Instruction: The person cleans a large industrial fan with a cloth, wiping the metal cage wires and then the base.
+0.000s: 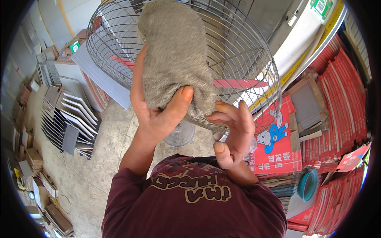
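Observation:
My left hand is closed around the lower end of a grey, fuzzy cloth, its thumb pressed into the folds. The cloth looks bunched or folded into a thick, long bundle. Beside its lower right corner is my right hand, fingers curved but apart, thumb separate; a fingertip comes close to the cloth, and I cannot tell if it touches. Behind both hands stands a large fan with a round wire guard and red blades. The cloth hides the guard's middle.
Below the guard is the fan's round base on the concrete floor. Stacked red cartons and a teal bowl are on the right. To the left stand a rack of tile-like panels and a grey board.

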`<action>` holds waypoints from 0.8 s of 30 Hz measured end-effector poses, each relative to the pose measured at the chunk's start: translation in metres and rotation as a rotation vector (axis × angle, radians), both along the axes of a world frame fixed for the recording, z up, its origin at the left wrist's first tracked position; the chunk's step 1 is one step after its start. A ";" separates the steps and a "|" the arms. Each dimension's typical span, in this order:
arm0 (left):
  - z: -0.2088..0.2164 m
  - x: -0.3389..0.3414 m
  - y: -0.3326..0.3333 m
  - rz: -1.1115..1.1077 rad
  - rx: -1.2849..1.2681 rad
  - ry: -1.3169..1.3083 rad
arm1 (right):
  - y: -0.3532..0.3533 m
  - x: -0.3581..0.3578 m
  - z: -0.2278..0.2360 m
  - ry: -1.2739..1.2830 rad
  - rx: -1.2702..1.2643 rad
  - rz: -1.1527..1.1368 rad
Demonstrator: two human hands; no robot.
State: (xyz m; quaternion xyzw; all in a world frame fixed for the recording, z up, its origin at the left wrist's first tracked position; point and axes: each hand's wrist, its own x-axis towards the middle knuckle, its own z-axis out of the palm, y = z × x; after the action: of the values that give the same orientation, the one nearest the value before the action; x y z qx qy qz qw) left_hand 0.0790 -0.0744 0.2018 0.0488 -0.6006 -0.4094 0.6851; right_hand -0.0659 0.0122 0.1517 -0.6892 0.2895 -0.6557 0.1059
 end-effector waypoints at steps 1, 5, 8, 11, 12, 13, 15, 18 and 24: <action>0.004 -0.001 -0.002 -0.029 0.025 -0.007 | 0.001 -0.001 -0.001 -0.009 -0.010 -0.002; 0.020 -0.017 -0.005 0.037 -0.176 -0.102 | 0.006 -0.010 -0.008 -0.032 -0.100 -0.059; 0.026 -0.029 -0.001 -0.009 -0.212 -0.164 | 0.012 -0.014 -0.012 -0.147 -0.116 -0.136; 0.027 -0.044 0.001 -0.099 -0.265 -0.266 | 0.020 -0.017 -0.016 -0.262 -0.102 -0.223; 0.028 -0.048 0.005 -0.149 -0.220 -0.302 | 0.021 -0.018 -0.018 -0.301 -0.113 -0.260; 0.027 -0.051 0.005 -0.101 -0.288 -0.335 | 0.022 -0.018 -0.017 -0.343 -0.117 -0.280; 0.027 -0.055 0.011 -0.192 -0.231 -0.447 | 0.024 -0.018 -0.018 -0.429 -0.128 -0.320; 0.021 -0.060 0.013 -0.371 -0.178 -0.439 | 0.025 -0.023 -0.021 -0.473 -0.143 -0.380; 0.017 -0.056 0.014 -0.861 0.316 -0.139 | 0.027 -0.029 -0.019 -0.427 -0.092 -0.372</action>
State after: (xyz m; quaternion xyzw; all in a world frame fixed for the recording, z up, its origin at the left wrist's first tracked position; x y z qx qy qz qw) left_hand 0.0227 -0.0608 0.2191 -0.0737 -0.5410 -0.7389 0.3949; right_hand -0.0947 0.0387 0.1330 -0.4744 0.3520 -0.8068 0.0109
